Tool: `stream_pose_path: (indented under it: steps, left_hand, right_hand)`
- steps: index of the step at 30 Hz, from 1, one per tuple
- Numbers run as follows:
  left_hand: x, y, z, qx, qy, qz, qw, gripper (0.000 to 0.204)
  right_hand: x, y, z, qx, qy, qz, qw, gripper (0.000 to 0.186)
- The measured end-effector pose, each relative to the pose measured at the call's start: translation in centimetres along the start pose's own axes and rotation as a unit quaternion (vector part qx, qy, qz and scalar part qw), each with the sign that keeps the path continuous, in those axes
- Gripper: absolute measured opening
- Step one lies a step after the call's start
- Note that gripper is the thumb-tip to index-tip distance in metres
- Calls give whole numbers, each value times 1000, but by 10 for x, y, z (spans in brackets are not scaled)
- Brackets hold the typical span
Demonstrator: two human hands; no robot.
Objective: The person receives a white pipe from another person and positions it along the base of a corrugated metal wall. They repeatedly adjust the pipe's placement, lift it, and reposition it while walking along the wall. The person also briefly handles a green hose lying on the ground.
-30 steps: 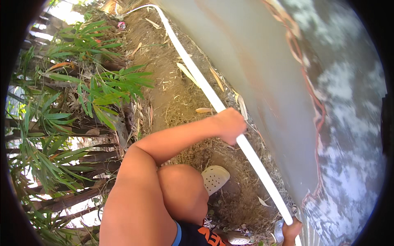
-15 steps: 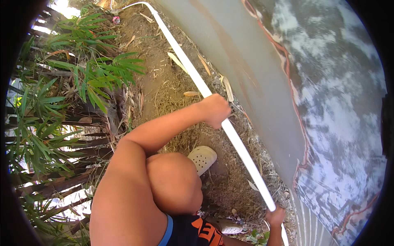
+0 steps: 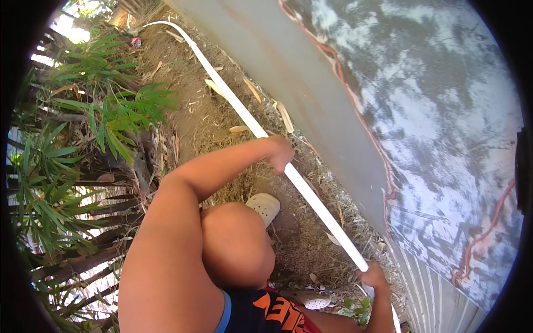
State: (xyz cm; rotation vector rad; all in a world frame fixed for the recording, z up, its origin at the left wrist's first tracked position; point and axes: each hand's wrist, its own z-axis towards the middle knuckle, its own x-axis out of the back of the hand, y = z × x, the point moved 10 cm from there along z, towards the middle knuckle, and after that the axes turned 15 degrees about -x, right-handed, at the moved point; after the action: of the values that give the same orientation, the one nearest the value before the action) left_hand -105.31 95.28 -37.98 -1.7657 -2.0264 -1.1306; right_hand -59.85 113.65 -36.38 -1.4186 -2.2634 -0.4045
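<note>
White pipe (image 3: 311,195), mottled grey wall (image 3: 433,127)

An outdoor yard strip, probably behind a building: bare soil (image 3: 194,105) with dry leaves (image 3: 239,129) under the hands, green bamboo-like plants (image 3: 111,111) to the left of them, and a weathered, rust-streaked wall (image 3: 422,127) just right of them.

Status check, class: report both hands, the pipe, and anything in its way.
Left hand and right hand both grip the white pipe. Pipe runs along the ground beside the wall. Dry leaves close by.
</note>
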Motion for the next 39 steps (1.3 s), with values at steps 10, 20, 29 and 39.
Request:
stream_pose_path:
  steps: [10,20,29,39]
  left_hand:
    - [39,0,15,13,175,93,980,24]
    - [3,-5,21,1,122,95,988,22]
    - [-39,-30,-8,-13,231,134,964,19]
    - [-5,-34,50,39,153,150,976,22]
  right_hand:
    - [1,0,28,-21,151,-66,986,45]
    - [-48,-7,88,-75,-9,-125,989,54]
    - [-88,-55,67,-56,-25,-99,993,47]
    - [-68,-18,101,-71,65,-40,995,44]
